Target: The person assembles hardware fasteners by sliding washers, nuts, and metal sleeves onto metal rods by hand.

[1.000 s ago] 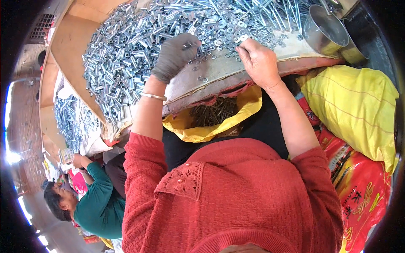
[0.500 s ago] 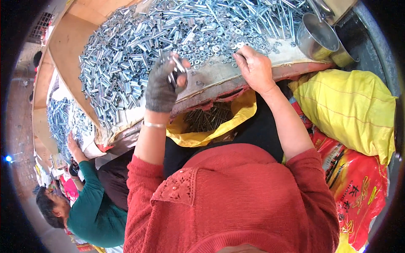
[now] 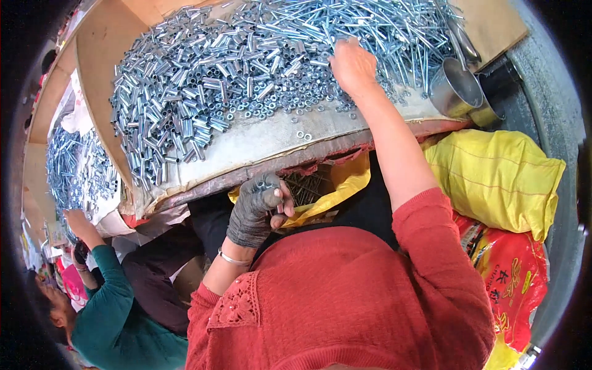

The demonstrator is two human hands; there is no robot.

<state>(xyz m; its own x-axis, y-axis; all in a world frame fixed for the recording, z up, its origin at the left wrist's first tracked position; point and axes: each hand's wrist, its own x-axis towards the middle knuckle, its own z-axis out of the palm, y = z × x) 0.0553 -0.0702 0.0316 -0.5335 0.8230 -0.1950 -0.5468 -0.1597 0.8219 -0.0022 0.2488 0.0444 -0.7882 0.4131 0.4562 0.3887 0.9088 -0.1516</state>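
Observation:
My left hand, in a dark grey fingerless glove, is held low in front of me beside the opening of a yellow sack. Its fingers are curled in, and what they hold, if anything, is hidden. Farther off, my right hand reaches bare into the metal parts, fingers bent together and tips partly out of sight. Around it lie nuts and washers and long thin bolts. Short metal tubes are heaped to the left.
Metal cups stand at the table's right end. Below them rest a full yellow sack and a red printed bag. A wooden board borders the heap; beyond it a co-worker in green reaches toward another metal pile.
My left hand has come down from over the table, where it held metal tubes, to beside the yellow sack. My right hand has moved farther out, up into the parts.

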